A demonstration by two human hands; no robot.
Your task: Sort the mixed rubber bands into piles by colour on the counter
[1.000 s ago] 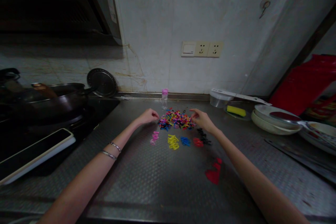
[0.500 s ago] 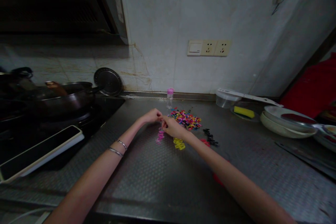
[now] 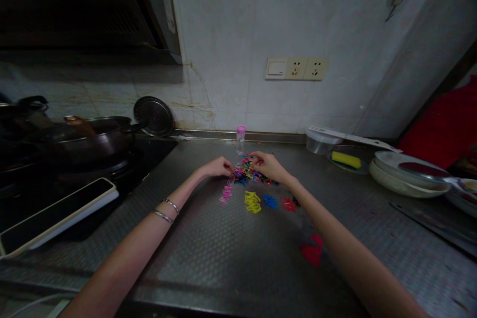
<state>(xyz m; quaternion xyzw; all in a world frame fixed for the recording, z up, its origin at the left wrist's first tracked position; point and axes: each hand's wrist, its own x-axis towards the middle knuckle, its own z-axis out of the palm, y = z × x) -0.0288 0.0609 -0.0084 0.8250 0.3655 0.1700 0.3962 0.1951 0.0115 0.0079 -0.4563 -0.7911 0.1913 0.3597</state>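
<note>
A mixed heap of small coloured rubber bands (image 3: 246,170) lies on the steel counter (image 3: 208,253). In front of it sit sorted little piles: pink (image 3: 226,193), yellow (image 3: 253,201), blue (image 3: 270,201) and red (image 3: 288,204). My left hand (image 3: 219,166) rests at the heap's left edge, fingers pinched together; what they hold is too small to make out. My right hand (image 3: 269,166) lies over the heap's right side, its fingers curled down into the bands. A larger red patch (image 3: 312,252) lies nearer me, beside my right forearm.
A small bottle with a pink cap (image 3: 241,139) stands behind the heap. A dark pan (image 3: 93,136) and a lid (image 3: 153,116) are on the stove at left, with a phone-like slab (image 3: 55,213) in front. Bowls (image 3: 406,174), a yellow sponge (image 3: 346,159) and a clear container (image 3: 319,141) are at right.
My right hand went left to meet my left hand near the pink pile, then returned to the mixed heap. My left hand stayed close to the heap's left edge.
</note>
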